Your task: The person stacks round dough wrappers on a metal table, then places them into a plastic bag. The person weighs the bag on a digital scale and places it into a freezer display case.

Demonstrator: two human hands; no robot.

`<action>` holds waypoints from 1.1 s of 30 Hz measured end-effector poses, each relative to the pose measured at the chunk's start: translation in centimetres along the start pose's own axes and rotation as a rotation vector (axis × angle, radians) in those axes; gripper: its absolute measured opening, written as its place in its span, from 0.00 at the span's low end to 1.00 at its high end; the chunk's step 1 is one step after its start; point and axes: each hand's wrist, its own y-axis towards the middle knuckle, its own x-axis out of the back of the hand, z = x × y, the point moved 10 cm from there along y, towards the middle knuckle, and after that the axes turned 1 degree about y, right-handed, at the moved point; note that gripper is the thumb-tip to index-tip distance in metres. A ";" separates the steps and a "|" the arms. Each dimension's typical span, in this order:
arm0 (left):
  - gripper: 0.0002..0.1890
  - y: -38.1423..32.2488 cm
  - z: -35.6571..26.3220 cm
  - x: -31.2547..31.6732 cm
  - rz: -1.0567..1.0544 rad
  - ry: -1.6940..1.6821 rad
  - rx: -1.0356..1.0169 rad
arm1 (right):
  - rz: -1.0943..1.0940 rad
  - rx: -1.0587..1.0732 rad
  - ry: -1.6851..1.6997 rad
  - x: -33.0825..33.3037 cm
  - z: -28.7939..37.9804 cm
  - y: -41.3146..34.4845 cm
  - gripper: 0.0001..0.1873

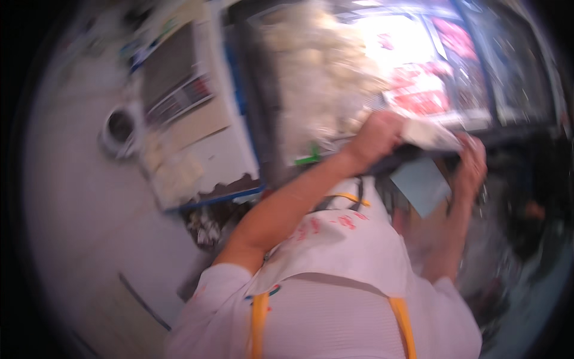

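Note:
Both arms reach forward to the near edge of a brightly lit counter. My left hand (pixel 383 132) is closed on one end of a small whitish, flat item (pixel 428 133), whose exact kind the blur hides. At the item's other end, my right hand (pixel 471 159) holds it with bent fingers. Beyond the hands lie red-and-white packages (pixel 419 89) under strong glare. To their left is a large heap of pale, cream-coloured pieces (pixel 314 67), seemingly in clear wrapping. A bright green object (pixel 309 157) sits at the heap's near edge.
A blue-edged table (pixel 224 157) at left carries a dark flat box (pixel 168 67), cardboard and pale pieces. Beside it stands a round white container (pixel 120 130) with a dark inside. A light blue sheet (pixel 421 186) hangs below the hands. Dark, blurred clutter (pixel 506 224) fills the right.

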 end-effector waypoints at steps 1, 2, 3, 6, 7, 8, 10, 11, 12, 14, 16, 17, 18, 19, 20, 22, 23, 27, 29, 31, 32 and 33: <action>0.17 -0.8 -0.9 0.2 -0.021 -0.086 0.009 | -0.011 0.085 -0.005 0.2 1.6 -0.1 0.13; 0.17 -2.4 -2.5 0.9 -0.021 -0.097 0.038 | -0.036 0.033 0.061 0.2 3.5 -0.4 0.14; 0.17 -3.2 -4.7 1.6 0.012 -0.112 0.060 | -0.076 0.072 0.212 0.3 4.2 -0.3 0.15; 0.16 -7.8 -11.3 9.0 -0.135 -0.201 -0.066 | -0.017 0.117 0.466 -3.0 11.1 1.0 0.17; 0.16 -10.0 -14.0 11.8 -0.159 -0.194 -0.083 | 0.024 0.151 0.516 -5.2 14.5 1.5 0.17; 0.17 -11.9 -16.2 14.2 -0.151 -0.201 -0.133 | 0.073 0.220 0.510 -7.7 18.5 1.5 0.17; 0.15 -16.2 -20.1 20.0 -0.192 -0.195 -0.259 | 0.181 0.355 0.498 -13.9 26.8 1.3 0.17; 0.14 -18.1 -22.4 22.5 -0.296 -0.137 -0.307 | 0.220 0.377 0.428 -16.5 29.0 2.1 0.18; 0.14 -19.5 -24.1 25.6 -0.372 -0.095 -0.348 | 0.267 0.408 0.525 -19.7 31.7 2.2 0.19; 0.14 -21.9 -28.1 31.0 -0.318 0.069 -0.452 | 0.343 0.438 0.426 -26.5 35.8 3.3 0.20; 0.15 -24.3 -30.1 37.3 -0.410 0.160 -0.514 | 0.582 0.260 0.747 -35.4 38.9 3.3 0.21; 0.15 -25.1 -30.9 40.5 -0.445 0.174 -0.531 | 0.610 0.266 0.721 -38.9 40.8 3.2 0.20; 0.15 -26.0 -31.4 43.7 -0.482 0.191 -0.541 | 0.619 0.275 0.764 -42.2 42.4 2.9 0.20; 0.15 -26.4 -31.7 46.6 -0.510 0.179 -0.532 | 0.666 0.266 0.741 -45.8 43.4 3.3 0.20; 0.15 -26.4 -31.7 49.6 -0.532 0.162 -0.521 | 0.684 0.263 0.749 -49.1 43.9 4.1 0.20; 0.12 -27.1 -30.8 55.0 -0.594 0.139 -0.472 | 0.705 0.243 0.735 -55.4 45.1 4.7 0.19; 0.11 -26.9 -31.1 57.6 -0.605 0.135 -0.480 | 0.704 0.233 0.709 -58.2 45.9 4.8 0.20; 0.13 -24.5 -31.3 66.0 -0.624 0.202 -0.471 | 0.734 0.278 0.638 -65.8 47.6 7.3 0.18; 0.15 -24.1 -31.5 68.9 -0.671 0.297 -0.476 | 0.761 0.271 0.529 -67.5 48.7 7.7 0.18; 0.15 -27.1 -32.9 72.3 -0.778 0.429 -0.500 | 0.785 0.380 0.512 -67.4 49.6 9.0 0.17; 0.16 -28.4 -32.6 73.5 -0.828 0.490 -0.498 | 0.766 0.392 0.419 -66.9 49.0 10.5 0.17; 0.16 -32.6 -31.8 73.7 -0.814 0.622 -0.501 | 0.761 0.408 0.347 -67.0 49.1 10.7 0.17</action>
